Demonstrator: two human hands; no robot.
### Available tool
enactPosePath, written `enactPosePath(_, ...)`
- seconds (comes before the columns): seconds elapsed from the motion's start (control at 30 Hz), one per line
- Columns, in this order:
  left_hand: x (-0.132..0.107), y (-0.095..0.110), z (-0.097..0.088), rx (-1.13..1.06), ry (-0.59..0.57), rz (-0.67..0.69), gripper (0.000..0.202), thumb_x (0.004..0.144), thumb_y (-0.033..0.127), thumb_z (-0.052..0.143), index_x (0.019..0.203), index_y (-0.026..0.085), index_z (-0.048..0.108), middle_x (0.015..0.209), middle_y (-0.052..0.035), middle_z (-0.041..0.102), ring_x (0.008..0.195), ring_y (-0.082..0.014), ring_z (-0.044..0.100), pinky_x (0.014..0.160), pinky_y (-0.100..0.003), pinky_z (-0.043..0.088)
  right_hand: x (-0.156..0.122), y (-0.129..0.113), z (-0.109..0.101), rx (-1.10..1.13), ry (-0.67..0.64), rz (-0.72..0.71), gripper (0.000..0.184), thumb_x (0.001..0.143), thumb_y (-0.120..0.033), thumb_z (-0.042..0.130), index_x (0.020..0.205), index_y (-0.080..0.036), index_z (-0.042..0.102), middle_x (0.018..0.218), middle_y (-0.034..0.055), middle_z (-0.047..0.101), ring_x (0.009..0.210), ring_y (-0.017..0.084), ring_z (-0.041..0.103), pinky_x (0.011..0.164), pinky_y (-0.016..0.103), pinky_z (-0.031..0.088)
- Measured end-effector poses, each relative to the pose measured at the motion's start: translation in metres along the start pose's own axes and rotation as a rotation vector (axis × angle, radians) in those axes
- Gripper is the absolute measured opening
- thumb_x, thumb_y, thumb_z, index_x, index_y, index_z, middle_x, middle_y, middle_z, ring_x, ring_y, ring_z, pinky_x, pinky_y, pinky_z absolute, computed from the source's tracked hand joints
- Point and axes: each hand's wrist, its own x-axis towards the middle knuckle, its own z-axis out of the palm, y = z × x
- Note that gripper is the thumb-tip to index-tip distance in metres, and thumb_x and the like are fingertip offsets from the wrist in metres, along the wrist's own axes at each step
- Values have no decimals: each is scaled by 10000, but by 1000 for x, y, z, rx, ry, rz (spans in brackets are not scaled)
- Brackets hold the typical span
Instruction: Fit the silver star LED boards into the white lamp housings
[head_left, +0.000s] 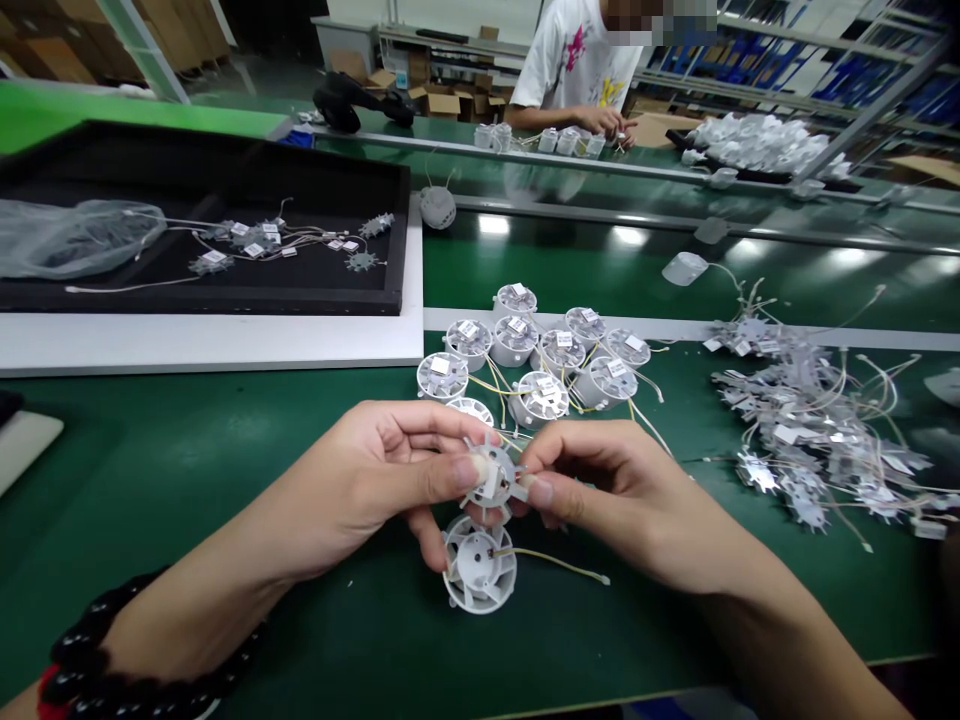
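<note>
My left hand [382, 480] and my right hand [600, 490] meet over the green mat, both pinched on a small white star-shaped heatsink part [491, 480]. The left thumb presses on its top; the right fingertips grip its right edge. Just below it, a round white plastic housing [480, 568] with a yellow wire [559, 565] rests against my lower left fingers; whether it lies on the mat I cannot tell. Behind my hands stands a cluster of several finished white housings [540, 355] with labels and yellow wires.
A heap of metal star parts with wires [817, 430] lies at the right. A black tray [225, 290] with a plastic bag [67, 235] and loose parts sits at the left. Across the conveyor [637, 250], another person [577, 70] handles white housings.
</note>
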Motion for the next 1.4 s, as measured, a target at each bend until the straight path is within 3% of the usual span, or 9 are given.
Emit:
enactPosePath(0.23, -1, 0, 2, 59, 48, 31, 180, 804, 273, 824, 925, 174, 735, 799, -11, 745, 458, -89, 664, 445, -114, 544, 2, -1, 1, -104, 35, -67, 78, 901, -238, 705, 893, -183, 759, 800, 6, 747, 710, 109, 646, 629, 190, 503)
enactPosePath(0.5, 3, 3, 7, -185, 79, -104, 313, 734, 266, 878, 948, 118, 703, 763, -56, 744, 647, -176, 728, 410, -168, 574, 1, -4, 3, -333, 113, -233, 153, 948, -227, 639, 828, -181, 722, 696, -1, 723, 607, 118, 659, 554, 215, 478)
enactPosePath(0.63, 4, 4, 8, -259, 113, -138, 369, 664, 262, 923, 916, 114, 699, 734, -51, 738, 552, -150, 694, 383, -169, 561, 1, 4, 1, -552, 195, -486, 94, 946, -165, 632, 903, -189, 712, 751, 20, 743, 639, 137, 689, 582, 242, 516)
enactPosePath(0.77, 5, 2, 6, -298, 120, -134, 324, 673, 247, 917, 903, 117, 730, 749, -70, 751, 591, -156, 712, 384, -146, 550, -1, 16, 1, -989, 302, -809, 184, 932, -110, 611, 1075, -182, 703, 967, 102, 782, 825, 221, 744, 670, 313, 579)
enactPosePath(0.9, 5, -2, 4, -328, 76, -119, 255, 753, 259, 864, 951, 133, 763, 725, -44, 741, 524, -109, 673, 393, -120, 539, -3, 17, 6, -1124, 340, -931, 222, 931, -84, 578, 1110, -127, 702, 1068, 162, 766, 926, 260, 742, 746, 346, 599)
enactPosePath(0.97, 4, -2, 4, -319, 80, -104, 268, 736, 268, 876, 940, 136, 765, 726, -39, 741, 516, -106, 665, 383, -118, 533, -1, 13, 9, -922, 353, -867, 196, 926, -78, 591, 1072, -136, 707, 1002, 130, 779, 874, 228, 742, 727, 321, 596)
enactPosePath(1.03, 4, 0, 4, -294, 98, -81, 293, 700, 266, 899, 924, 143, 756, 736, -37, 747, 536, -122, 676, 370, -135, 537, 2, 8, 11, -572, 309, -632, 136, 961, -141, 587, 1006, -165, 713, 898, 72, 776, 785, 176, 728, 686, 279, 585)
enactPosePath(1.2, 0, 3, 3, -122, 6, -37, 236, 769, 274, 850, 923, 143, 730, 730, -64, 759, 584, -165, 710, 423, -190, 585, 7, 5, 7, 259, -102, 37, 368, 1001, -427, 559, 817, -128, 669, 749, 41, 694, 600, 84, 635, 588, 187, 533)
enactPosePath(1.4, -5, 2, 4, -31, -80, -33, 130, 820, 249, 801, 907, 168, 746, 749, -47, 766, 520, -133, 699, 478, -169, 589, 8, 18, 6, 668, -336, 270, 340, 946, -413, 643, 793, -110, 662, 632, 0, 625, 413, 25, 412, 399, 114, 429)
